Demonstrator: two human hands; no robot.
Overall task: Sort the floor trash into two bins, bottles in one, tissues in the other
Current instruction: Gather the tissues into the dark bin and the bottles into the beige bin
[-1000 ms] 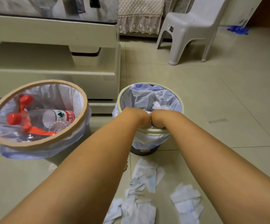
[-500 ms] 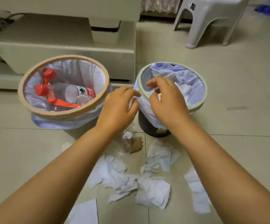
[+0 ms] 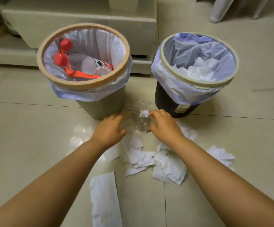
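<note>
As the left hand point(image 3: 108, 129) and right hand point(image 3: 163, 125) clasp the crushed clear bottle point(image 3: 141, 119) between them, lifting it into the tan-rimmed bin point(image 3: 83, 86) looks next.

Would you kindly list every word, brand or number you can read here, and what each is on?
No text is legible.
The label on the bottle in the tan-rimmed bin: red, white and green, print blurred.
The sticker on the dark bin: blurred.
The white tag on the clear bottle on the floor: too small.
</note>
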